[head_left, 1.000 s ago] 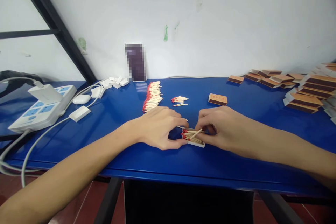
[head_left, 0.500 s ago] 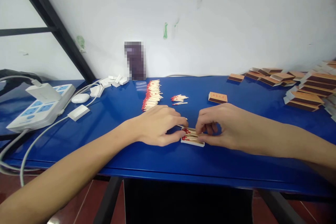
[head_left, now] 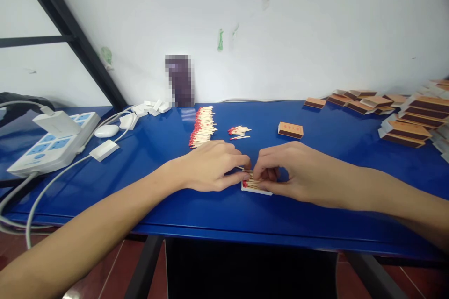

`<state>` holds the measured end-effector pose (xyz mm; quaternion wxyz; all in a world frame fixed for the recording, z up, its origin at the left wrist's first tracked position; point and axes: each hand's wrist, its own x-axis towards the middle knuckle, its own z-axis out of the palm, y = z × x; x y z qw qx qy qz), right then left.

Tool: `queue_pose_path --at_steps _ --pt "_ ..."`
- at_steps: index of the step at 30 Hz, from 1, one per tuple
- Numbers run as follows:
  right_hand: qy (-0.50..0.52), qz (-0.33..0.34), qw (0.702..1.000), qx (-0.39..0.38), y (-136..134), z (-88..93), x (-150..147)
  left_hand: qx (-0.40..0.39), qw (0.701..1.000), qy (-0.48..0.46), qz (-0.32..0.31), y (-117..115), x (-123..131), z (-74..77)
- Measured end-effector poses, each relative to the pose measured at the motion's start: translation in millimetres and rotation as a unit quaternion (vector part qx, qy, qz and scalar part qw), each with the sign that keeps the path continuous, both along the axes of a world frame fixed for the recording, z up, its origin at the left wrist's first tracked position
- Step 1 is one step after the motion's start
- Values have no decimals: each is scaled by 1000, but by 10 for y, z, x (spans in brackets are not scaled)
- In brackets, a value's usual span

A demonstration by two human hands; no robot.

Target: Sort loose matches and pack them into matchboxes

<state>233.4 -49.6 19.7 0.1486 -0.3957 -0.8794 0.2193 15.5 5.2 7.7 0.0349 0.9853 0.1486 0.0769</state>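
Observation:
A small white matchbox tray (head_left: 257, 191) lies on the blue table near its front edge, with red-headed matches (head_left: 250, 183) inside. My left hand (head_left: 217, 167) closes thumb and fingers around the tray's left end. From the right, my right hand (head_left: 294, 173) reaches over the tray, its thumb and curled fingers pinched on the matches. Those fingers cover the right half of the tray. Behind my left hand a long row of matches (head_left: 204, 126) lies on the table, with a smaller bunch of matches (head_left: 239, 130) to its right.
An orange matchbox (head_left: 290, 130) lies beyond my right hand. Piled matchbox sleeves (head_left: 407, 131) fill the far right. White trays (head_left: 129, 120), a white earphone case (head_left: 107, 131) and a power strip (head_left: 52, 145) with cables are at left. A blurred dark upright object (head_left: 182, 81) leans on the wall.
My right hand has moved a little left, further over the tray, covering more of the matches. My left hand stays at the tray's left end.

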Motion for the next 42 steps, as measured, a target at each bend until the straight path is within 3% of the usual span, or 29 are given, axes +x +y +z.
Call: queue_pose_path --at_steps 8,15,22,42 --pt "-18 -2 999 27 53 72 63 23 1000 6 5 15 -15 39" --pt "-54 -16 996 -67 143 109 156 79 996 24 32 46 -35 39" --pt "-34 -2 994 -106 144 29 95 117 990 0 79 82 -53 -20" --pt "-21 15 989 -148 191 23 109 65 992 40 97 72 -4 -40"
